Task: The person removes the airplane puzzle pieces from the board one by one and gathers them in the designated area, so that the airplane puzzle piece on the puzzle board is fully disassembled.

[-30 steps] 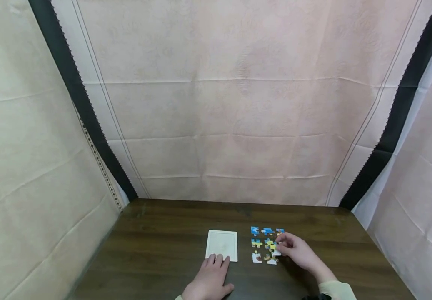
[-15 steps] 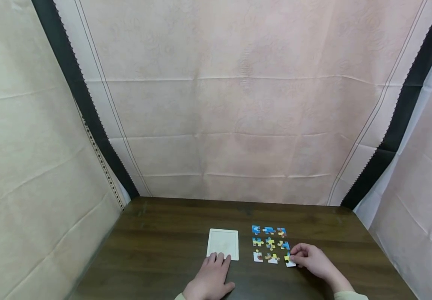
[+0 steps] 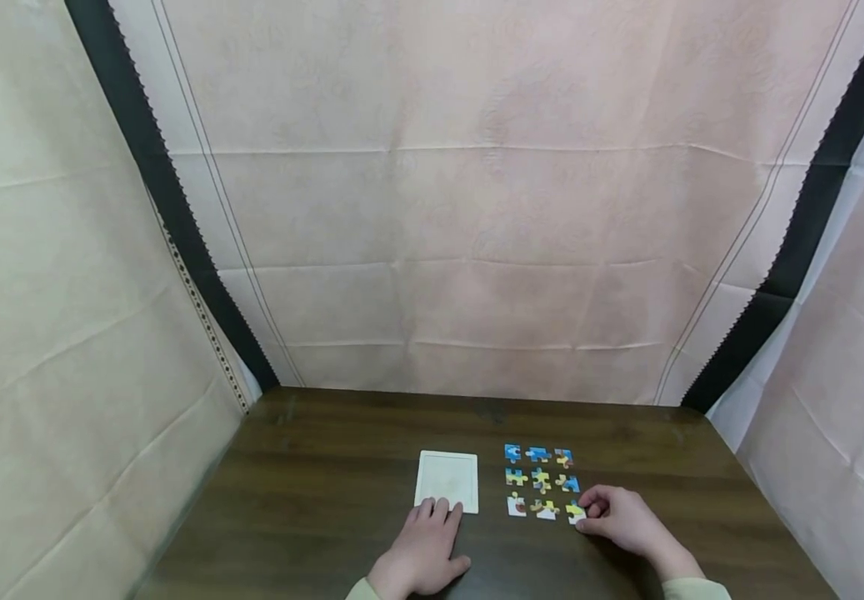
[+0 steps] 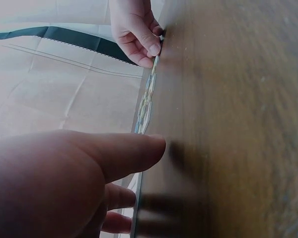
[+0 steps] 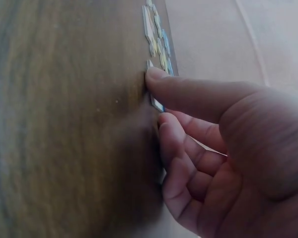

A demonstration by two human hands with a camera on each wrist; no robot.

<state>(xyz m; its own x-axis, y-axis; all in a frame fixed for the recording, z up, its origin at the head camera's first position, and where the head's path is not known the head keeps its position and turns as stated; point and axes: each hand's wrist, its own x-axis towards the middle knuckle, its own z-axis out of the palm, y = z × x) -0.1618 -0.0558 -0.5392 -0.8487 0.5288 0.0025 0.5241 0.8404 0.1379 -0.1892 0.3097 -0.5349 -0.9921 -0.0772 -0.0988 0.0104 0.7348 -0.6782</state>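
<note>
Jigsaw pieces lie on the table in three rows of three in the head view, blue pieces (image 3: 538,454) at the back, yellow pieces (image 3: 541,479) in the middle, white-edged ones in front. At the front right corner my right hand (image 3: 626,523) pinches a yellow and white jigsaw piece (image 3: 575,513) between thumb and fingers; the right wrist view shows the thumb (image 5: 188,94) against that piece, low at the table. To the left, the fingers of my left hand (image 3: 422,552) rest straight on the near edge of a white puzzle tray (image 3: 448,477).
The dark wooden table (image 3: 312,500) reaches back to a pale cloth wall (image 3: 432,250). Cloth sides (image 3: 64,333) with black edging stand to the left and right. A strip of bare table separates the tray from the jigsaw pieces.
My right hand has carried the jigsaw piece from the middle of the group right and toward me, then slightly left into the front row's corner. The left hand stays on the tray.
</note>
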